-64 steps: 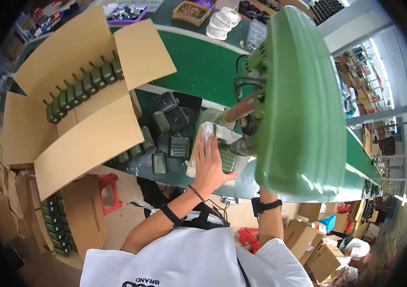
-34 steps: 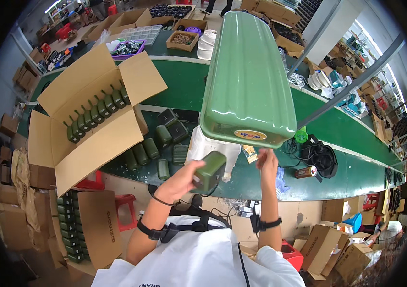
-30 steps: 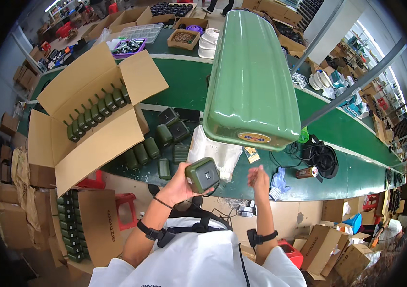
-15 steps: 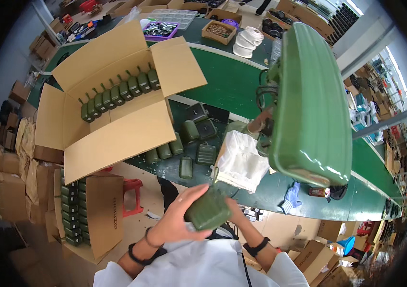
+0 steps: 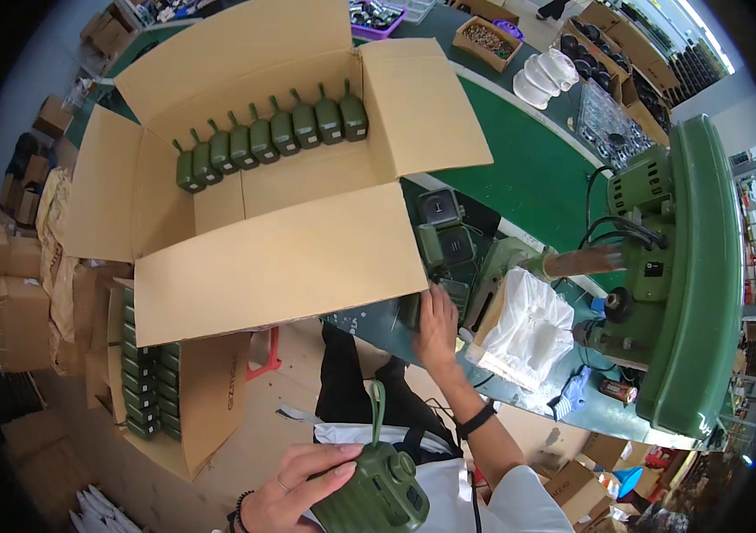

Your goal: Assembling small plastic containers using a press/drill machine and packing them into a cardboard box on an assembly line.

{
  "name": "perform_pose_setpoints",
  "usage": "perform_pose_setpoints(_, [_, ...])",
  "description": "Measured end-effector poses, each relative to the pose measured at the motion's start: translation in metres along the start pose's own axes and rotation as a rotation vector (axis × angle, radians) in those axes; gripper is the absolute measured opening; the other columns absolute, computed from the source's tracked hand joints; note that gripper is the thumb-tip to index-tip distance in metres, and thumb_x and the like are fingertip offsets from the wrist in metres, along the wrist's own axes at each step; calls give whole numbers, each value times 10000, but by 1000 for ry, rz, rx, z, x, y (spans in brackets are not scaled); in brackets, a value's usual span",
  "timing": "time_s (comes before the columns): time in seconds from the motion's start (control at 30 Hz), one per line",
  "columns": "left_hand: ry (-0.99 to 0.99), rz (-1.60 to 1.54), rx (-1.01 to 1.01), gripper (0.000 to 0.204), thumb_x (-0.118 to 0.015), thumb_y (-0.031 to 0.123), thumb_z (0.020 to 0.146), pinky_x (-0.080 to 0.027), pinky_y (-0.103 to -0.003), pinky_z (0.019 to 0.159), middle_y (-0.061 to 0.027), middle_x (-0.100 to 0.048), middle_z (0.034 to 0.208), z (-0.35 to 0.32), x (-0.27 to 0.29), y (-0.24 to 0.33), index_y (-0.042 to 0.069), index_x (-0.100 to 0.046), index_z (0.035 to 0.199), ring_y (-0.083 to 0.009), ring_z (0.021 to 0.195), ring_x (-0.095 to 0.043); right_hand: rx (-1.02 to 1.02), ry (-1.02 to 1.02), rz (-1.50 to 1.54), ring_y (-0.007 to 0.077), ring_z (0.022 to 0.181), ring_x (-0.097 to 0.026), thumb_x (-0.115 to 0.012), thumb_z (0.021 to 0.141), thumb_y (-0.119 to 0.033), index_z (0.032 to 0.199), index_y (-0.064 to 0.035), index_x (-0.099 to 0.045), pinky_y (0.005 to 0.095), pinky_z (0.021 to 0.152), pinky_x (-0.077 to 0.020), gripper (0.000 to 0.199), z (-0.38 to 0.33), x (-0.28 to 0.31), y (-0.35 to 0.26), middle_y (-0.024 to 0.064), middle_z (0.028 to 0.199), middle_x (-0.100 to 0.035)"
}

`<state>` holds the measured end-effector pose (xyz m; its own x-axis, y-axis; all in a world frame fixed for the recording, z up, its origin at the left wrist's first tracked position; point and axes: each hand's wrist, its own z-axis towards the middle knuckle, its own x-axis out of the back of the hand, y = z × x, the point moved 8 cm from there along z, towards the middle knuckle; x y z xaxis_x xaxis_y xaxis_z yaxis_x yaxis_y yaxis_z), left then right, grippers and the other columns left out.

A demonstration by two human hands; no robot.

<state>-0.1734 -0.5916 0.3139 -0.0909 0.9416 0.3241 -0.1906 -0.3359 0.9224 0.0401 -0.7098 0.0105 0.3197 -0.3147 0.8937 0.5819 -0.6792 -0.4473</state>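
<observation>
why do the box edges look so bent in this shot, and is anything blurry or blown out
Head view: fisheye bows the cardboard box flaps toward the black rim; the windows at far right glare white; the left hand and its green device look slightly soft.

1. Big open carton (image 5: 254,222) sits at the counter's (image 5: 520,169) left end, with a row of devices (image 5: 273,138) lined up inside along its far wall.
2. Right of the carton, near the front edge, a few loose units (image 5: 445,233) lie together on the counter.
3. Further right there's a bagged box (image 5: 520,330) at the front edge, and the machine (image 5: 684,275) stands just beyond it.
4. Stacked bowls (image 5: 549,75) and small trays (image 5: 485,31) are at the far edge.
5. Down on the floor, under the carton, another carton (image 5: 184,391) holds stacked units.
</observation>
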Motion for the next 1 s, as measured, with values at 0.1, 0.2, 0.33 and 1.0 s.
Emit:
perform_pose_setpoints(0.1, [7, -33, 12, 1056, -920, 526, 734, -455, -512, 1056, -315, -549, 1449, 4, 9, -9, -111, -508, 1470, -451, 1297, -568, 16, 36, -154, 409, 1431, -430, -769, 681, 50, 1592, -2, -313, 523, 1186, -330, 1020, 17, 1, 2, 251, 1566, -400])
perform_pose_setpoints(0.2, [15, 8, 99, 1080, -972, 454, 649, -468, -480, 1044, -281, -563, 1434, -3, 10, -17, -60, -512, 1480, -410, 1274, -580, 4, 79, -228, 409, 1451, -408, -718, 742, 53, 1613, -12, -287, 543, 1196, -293, 974, 20, -2, -13, 262, 1584, -382])
perform_pose_setpoints(0.33, [61, 140, 176, 1114, -989, 314, 595, -445, -429, 1030, -230, -537, 1496, -13, 12, -31, -17, -467, 1521, -340, 1275, -571, -35, 15, 25, 419, 1348, -503, -687, 786, 23, 1468, 23, -451, 504, 1104, -429, 722, -19, -15, -32, 263, 1464, -507])
perform_pose_setpoints(1.0, [97, 222, 239, 1148, -991, 324, 522, -432, -485, 1106, -254, -570, 1443, -41, -23, -38, -8, -504, 1506, -400, 1306, -574, 325, -126, -126, 378, 1343, -512, -759, 870, -255, 1494, 35, -454, 467, 1090, -441, 753, -87, -87, -3, 234, 1498, -492])
